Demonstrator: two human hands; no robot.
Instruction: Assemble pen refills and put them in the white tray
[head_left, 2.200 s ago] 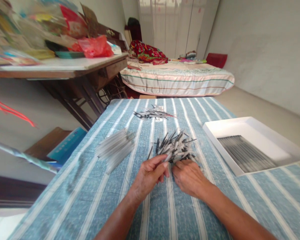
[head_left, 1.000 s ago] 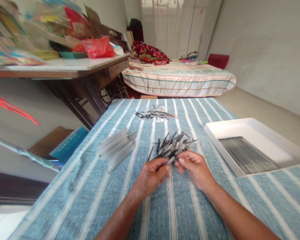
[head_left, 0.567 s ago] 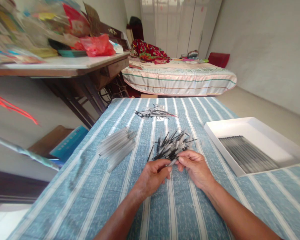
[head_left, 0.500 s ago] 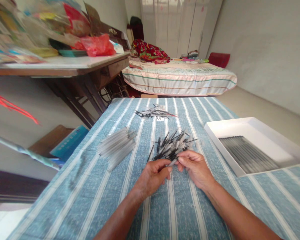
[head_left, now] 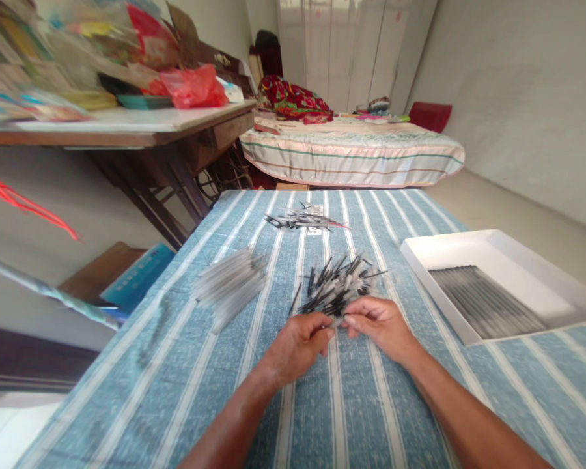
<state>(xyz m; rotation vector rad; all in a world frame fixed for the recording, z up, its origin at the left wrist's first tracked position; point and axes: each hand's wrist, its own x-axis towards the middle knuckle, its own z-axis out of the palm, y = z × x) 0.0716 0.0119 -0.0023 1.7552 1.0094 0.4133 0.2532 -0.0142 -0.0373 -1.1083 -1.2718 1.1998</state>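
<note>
My left hand (head_left: 305,342) and my right hand (head_left: 374,326) meet over the striped cloth, thumbs and fingertips pinched. Between them is a small slim grey piece (head_left: 338,322), partly covered by the fingers; its exact kind is too small to make out. Just beyond the fingertips lies a loose heap of short black and grey pen-like pieces (head_left: 339,283). To the left, a bundle of long translucent grey tubes (head_left: 232,283) lies slantwise. Farther back, a smaller pile of thin black and clear pieces (head_left: 303,220) partly covers a printed white label (head_left: 315,230).
At right a shallow white box (head_left: 522,260) holds a row of dark slender sticks (head_left: 483,299). The table has a blue striped cloth (head_left: 195,404). A cluttered side table (head_left: 127,130) stands at left, and a bed (head_left: 351,150) lies behind.
My right hand has shifted slightly left, bringing its fingertips closer to the left hand's around the small piece. The view has moved very little; the piles and the box look the same.
</note>
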